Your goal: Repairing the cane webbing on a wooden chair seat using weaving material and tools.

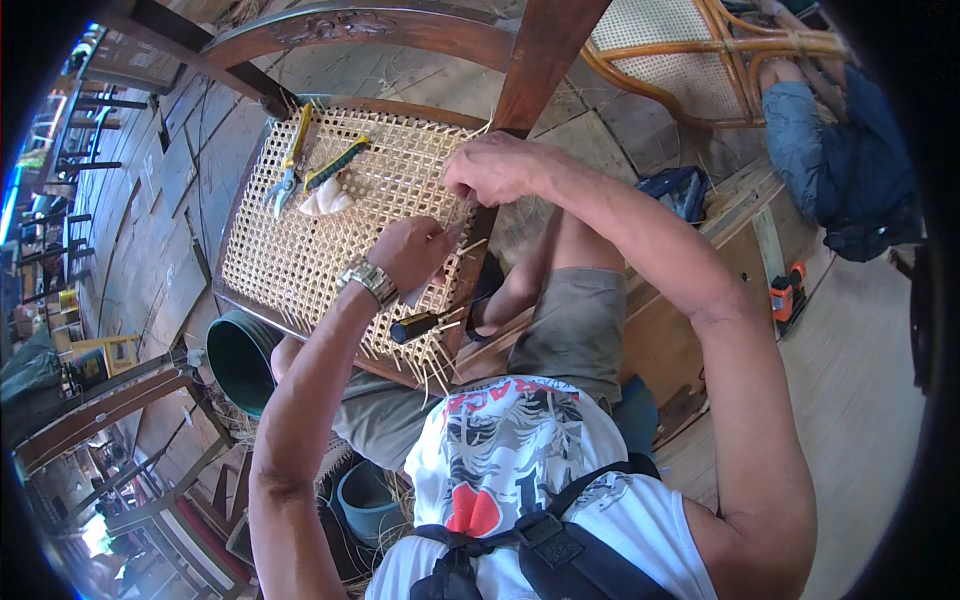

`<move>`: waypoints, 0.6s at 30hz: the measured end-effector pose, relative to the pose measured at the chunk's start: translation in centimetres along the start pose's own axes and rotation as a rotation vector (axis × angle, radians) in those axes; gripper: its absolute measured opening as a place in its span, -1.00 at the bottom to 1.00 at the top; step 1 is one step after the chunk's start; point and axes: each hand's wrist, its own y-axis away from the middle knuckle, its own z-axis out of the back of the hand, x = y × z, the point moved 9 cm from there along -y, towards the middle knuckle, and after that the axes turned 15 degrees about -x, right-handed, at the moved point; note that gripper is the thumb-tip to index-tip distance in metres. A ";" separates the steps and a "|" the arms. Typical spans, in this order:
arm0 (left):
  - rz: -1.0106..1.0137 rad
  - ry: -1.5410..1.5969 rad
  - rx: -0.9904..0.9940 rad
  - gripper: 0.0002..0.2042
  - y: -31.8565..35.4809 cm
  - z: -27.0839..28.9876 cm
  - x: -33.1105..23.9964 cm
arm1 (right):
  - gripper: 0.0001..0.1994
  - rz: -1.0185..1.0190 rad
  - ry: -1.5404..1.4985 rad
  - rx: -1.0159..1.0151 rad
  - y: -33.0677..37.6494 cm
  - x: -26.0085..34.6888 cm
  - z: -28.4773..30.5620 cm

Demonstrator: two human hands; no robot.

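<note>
A woven cane seat panel [330,250] is set in a dark wooden chair frame [510,85], with loose cane ends sticking out along its right and near edges. My right hand [495,170] is closed at the right edge of the seat, its fingertips pinched on what looks like a thin cane strand. Just below it my left hand [405,250], with a metal watch on the wrist, is closed over the weave; what it holds is hidden. Near the left hand lies a black-handled tool [413,328]. Yellow-handled pruning shears [285,188], a yellow-and-dark-handled tool [338,162] and a crumpled white piece [328,200] rest farther back.
A dark green bucket [243,362] stands left of the seat, and a blue-grey pot [370,503] below. Another person's leg [792,130] shows at upper right beside a rattan chair [670,75]. An orange-and-black tool [788,296] sits at right. Cane scraps litter the floor.
</note>
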 end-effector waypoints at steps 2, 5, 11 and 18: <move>0.040 -0.071 0.073 -0.62 -0.5 0.3 -0.4 | -0.88 0.019 0.008 -0.006 0.0 0.1 0.1; 0.044 -0.116 0.150 -0.59 -1.2 0.6 -1.1 | -0.89 0.055 -0.022 -0.022 0.0 0.2 0.3; -0.202 -0.314 0.337 -0.55 -2.6 -0.4 -3.0 | -0.88 0.010 -0.107 -0.055 0.1 -0.7 -0.2; -0.209 -0.672 0.389 -0.60 -3.8 -0.5 -5.4 | -0.88 0.002 -0.136 -0.022 0.0 -1.4 -0.8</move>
